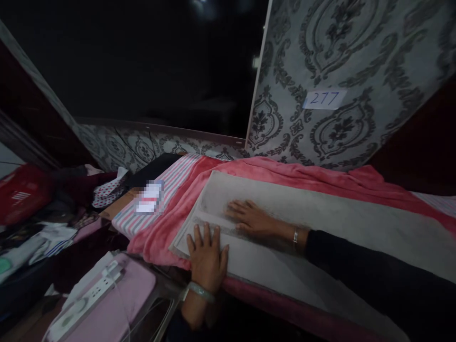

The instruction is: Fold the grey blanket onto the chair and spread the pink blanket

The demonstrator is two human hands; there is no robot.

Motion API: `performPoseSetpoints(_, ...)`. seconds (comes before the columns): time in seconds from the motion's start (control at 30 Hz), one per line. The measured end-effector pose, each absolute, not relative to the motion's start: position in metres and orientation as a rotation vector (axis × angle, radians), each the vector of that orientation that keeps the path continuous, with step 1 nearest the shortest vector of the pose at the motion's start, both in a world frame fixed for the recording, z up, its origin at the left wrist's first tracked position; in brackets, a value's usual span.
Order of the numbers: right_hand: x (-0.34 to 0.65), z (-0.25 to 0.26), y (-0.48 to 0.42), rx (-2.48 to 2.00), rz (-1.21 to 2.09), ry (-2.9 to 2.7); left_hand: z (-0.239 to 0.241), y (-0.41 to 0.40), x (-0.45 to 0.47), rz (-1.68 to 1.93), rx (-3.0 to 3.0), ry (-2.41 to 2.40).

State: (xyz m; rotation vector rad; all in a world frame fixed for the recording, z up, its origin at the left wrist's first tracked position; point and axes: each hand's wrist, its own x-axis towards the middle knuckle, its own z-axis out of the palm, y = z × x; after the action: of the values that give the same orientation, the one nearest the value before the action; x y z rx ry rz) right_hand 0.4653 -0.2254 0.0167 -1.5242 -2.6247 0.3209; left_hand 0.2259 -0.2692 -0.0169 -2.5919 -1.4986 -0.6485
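Note:
A long grey cloth (302, 202), folded along its length, lies flat over a pink-red blanket (160, 244). My left hand (207, 256) rests palm down on the cloth's near left corner, fingers spread; a pale bangle circles that wrist. Farther in, my right hand (254, 219) lies flat on the cloth beside a fold line, fingers pointing left and slightly smeared by motion. A bracelet shows at the right wrist. Neither hand grips anything.
Under the blanket, a striped cloth (124, 218) carries a blurred white-and-red item (148, 197). A pink stool (138, 285) at the lower left holds a power strip (89, 299) with cables. Clothes are heaped at far left. A large television (142, 66) hangs on the patterned wall.

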Motion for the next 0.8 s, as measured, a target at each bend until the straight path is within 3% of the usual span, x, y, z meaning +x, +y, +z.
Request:
performPoseSetpoints(0.23, 0.502, 0.004, -0.226, -1.429, 0.196, -2.698, -0.024, -0.304, 0.281, -0.693, -2.871, -1.126)
performPoseSetpoints(0.5, 0.562, -0.007, -0.140, -1.785, 0.145, -2.425, -0.040, -0.303, 0.278, -0.741, -2.716, -1.064)
performPoseSetpoints(0.8, 0.580, -0.007, -0.115, -1.903, 0.126, -2.276, -0.039, -0.301, 0.278, -0.722, -2.673, -1.019)
